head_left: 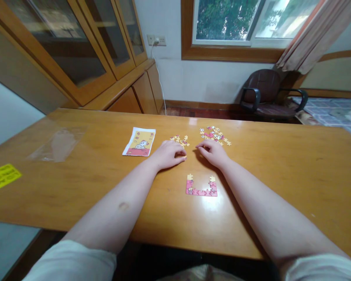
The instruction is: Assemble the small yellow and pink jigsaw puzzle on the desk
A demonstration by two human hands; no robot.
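My left hand (169, 153) rests on the wooden table (105, 187), fingers curled and pinched on a small yellow puzzle piece at their tips. My right hand (213, 151) lies beside it, fingers curled down onto the table; anything under them is hidden. Just beyond my left hand sits a small cluster of loose yellow pieces (179, 139). A bigger pile of loose pieces (214, 134) lies beyond my right hand. Nearer to me is a partly joined pink and yellow puzzle border (201, 187), U-shaped. A printed reference picture card (139, 141) lies to the left.
A clear plastic bag (57, 145) lies flat at the table's left, and a yellow label (0, 177) sits near the left edge. A wooden cabinet with glass doors (84, 47) stands behind on the left. A dark armchair (266, 95) stands under the window.
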